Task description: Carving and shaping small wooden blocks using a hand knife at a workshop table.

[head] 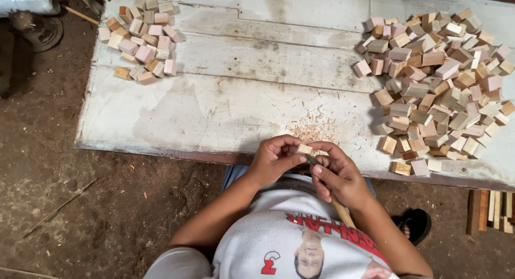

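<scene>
My left hand (273,162) pinches a small pale wooden block (305,148) just above the near edge of the white worn tabletop (214,107). My right hand (337,174) grips a carving knife with a wooden handle (339,208), its dark blade tip (311,160) touching the underside of the block. A scatter of fine wood shavings (314,130) lies on the table right beyond my hands.
A large pile of small wooden blocks (437,80) covers the right side of the table. A smaller pile of blocks (144,37) lies at the far left corner. Dirt floor lies to the left, wooden strips (491,209) at lower right, a sandalled foot (416,222) nearby.
</scene>
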